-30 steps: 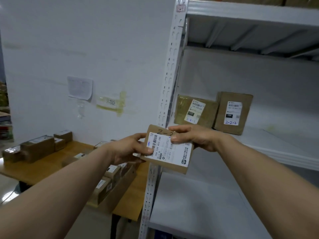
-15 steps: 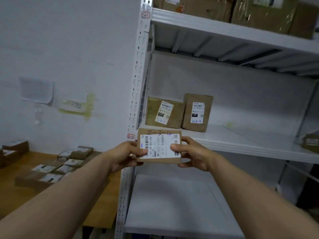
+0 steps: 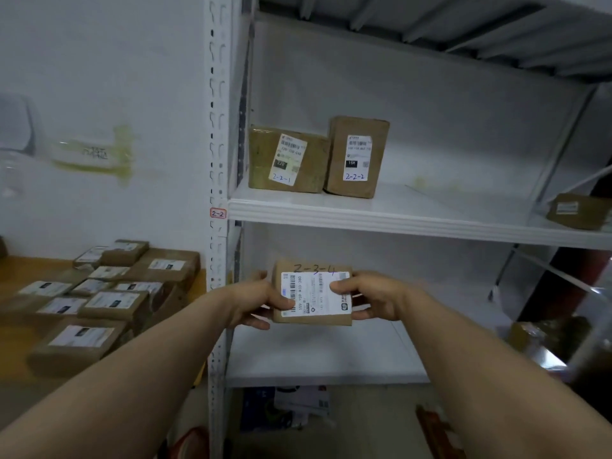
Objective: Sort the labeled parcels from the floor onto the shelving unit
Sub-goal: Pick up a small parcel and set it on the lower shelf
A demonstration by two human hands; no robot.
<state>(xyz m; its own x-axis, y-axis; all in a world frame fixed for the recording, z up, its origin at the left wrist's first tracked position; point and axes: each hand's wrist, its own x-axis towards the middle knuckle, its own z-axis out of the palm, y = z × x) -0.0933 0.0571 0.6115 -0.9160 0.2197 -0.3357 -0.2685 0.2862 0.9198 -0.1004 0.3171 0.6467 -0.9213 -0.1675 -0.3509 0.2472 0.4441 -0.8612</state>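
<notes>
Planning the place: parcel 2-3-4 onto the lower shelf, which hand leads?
Right, likely. The right hand holds the parcel on the open bay side; the left hand sits beside the upright, forearm crossing it.

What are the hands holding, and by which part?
Both hold the brown parcel marked 2-3-4: the left hand pinches its left edge, the right hand its right edge, thumbs on its front.
</notes>
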